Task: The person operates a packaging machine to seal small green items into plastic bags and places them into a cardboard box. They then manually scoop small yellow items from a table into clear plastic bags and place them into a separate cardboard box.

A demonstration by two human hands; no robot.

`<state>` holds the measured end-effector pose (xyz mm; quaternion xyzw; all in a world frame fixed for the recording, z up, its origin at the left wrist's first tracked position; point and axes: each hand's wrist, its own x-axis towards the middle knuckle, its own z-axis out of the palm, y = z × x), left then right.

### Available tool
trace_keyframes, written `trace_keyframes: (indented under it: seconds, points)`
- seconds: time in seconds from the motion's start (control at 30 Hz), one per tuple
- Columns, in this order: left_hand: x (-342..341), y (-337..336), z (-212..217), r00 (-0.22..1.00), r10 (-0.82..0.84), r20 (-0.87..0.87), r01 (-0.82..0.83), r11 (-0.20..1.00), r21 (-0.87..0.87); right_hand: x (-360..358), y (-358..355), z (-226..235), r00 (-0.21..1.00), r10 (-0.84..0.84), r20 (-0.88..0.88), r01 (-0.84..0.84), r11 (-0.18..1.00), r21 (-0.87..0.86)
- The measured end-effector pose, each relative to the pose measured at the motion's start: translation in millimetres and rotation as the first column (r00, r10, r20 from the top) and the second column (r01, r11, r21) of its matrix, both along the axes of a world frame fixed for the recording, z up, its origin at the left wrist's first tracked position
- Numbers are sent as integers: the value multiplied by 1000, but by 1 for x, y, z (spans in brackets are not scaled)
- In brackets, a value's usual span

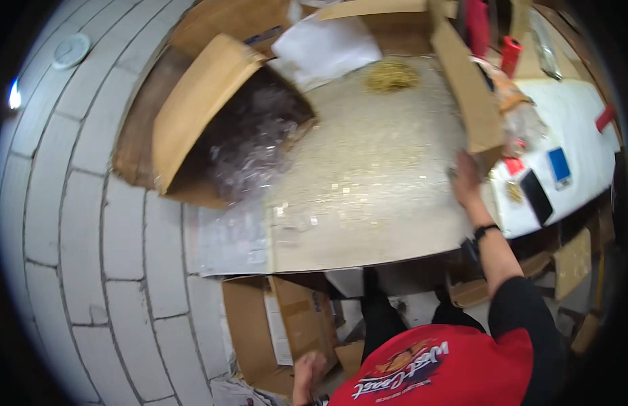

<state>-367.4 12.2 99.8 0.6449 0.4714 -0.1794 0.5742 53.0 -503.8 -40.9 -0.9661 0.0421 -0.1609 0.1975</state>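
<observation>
Two hands show in the head view, far apart from each other. The right hand (466,177) lies at the right of the frame, fingers spread and flat against the right edge of a speckled tabletop (368,176), just below the lower corner of a brown cardboard flap (471,95) that juts down from the upper right. It grips nothing; the palm rests open on the table edge. A dark wristband (485,231) circles the wrist, and the forearm runs down to a black sleeve and a red shirt (449,369) at the bottom of the frame.

The left hand (307,371) sits low at the bottom centre, under the table, touching the edge of an opened cardboard box (287,331) on the floor. Whether its fingers close on the cardboard cannot be told from here.

On the tabletop, at upper left, a large cardboard box (199,108) lies tipped on its side, with crumpled clear plastic (256,152) spilling from its mouth. A heap of small golden bits (390,74) sits at the top centre. To the right, a white table (578,115) carries a black phone (536,196) and a blue card (559,164). A pale block wall (84,237) fills the left side.
</observation>
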Motion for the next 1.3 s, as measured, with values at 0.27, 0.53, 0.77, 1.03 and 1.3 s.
trace_keyframes:
  seconds: [0.27, 0.53, 0.77, 1.03, 1.3]
  points:
    - [296, 115, -16, 714, -570, 407, 110, 665, 738, -54, 111, -1, 942, -287, -174, 240, 938, -248]
    - [284, 208, -83, 870, -242, 429, -184, 650, 737, -48, 112, -16, 960, -265, -95, 217, 912, -347]
    - [303, 235, -113, 914, -371, 161, 79, 553, 829, -49, 117, -12, 972, -230, -52, 207, 940, -272]
    - [301, 181, -65, 746, 42, 664, -328, 892, 312, -58, 105, -19, 975, -210, 67, 209, 978, 25]
    - [231, 72, -35, 581, 128, 804, -7, 988, -152, -59, 124, -14, 979, -99, 180, 111, 992, -63]
